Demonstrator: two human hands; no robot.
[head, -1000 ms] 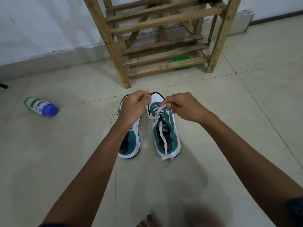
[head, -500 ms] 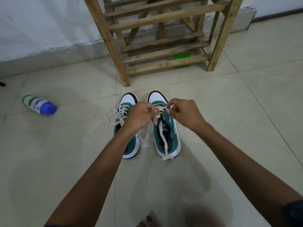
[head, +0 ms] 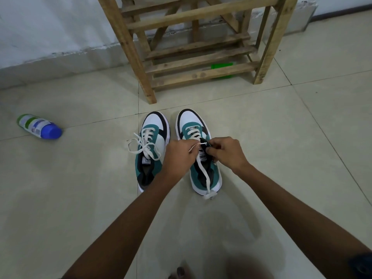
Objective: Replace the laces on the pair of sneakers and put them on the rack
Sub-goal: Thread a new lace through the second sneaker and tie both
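Nearest us, at 6 o'clock on the tiled floor (head: 80,198), a toe (head: 180,271) shows at the bottom edge. Both forearms reach forward to the right sneaker (head: 201,158). Our left hand (head: 177,156) has its fingers curled, pinching a strand of the white lace (head: 194,148) that runs across to the right hand (head: 225,153), whose fingers are bent tight at the upper eyelets and tongue, pinching the lace's other end there. A loose length of the same lace trails back over the shoe opening and off the heel toward us. The tongue label reads as PUMA, seen upside down. Long axis of this shoe runs 6 to 12 o'clock, white toe cap pointing to 12. Just beside it at 9 o'clock stands the left sneaker (head: 153,146), parallel, toe also to 12, its lace tied in a bow (head: 141,148); tongue label too small to read. Farther off at 10 o'clock a bottle (head: 38,126) lies on its side, blue cap toward the shoes, label print unreadable. At 12 o'clock stands the wooden rack (head: 197,57) against the wall (head: 50,27), a green object (head: 222,66) beneath its lowest slats.
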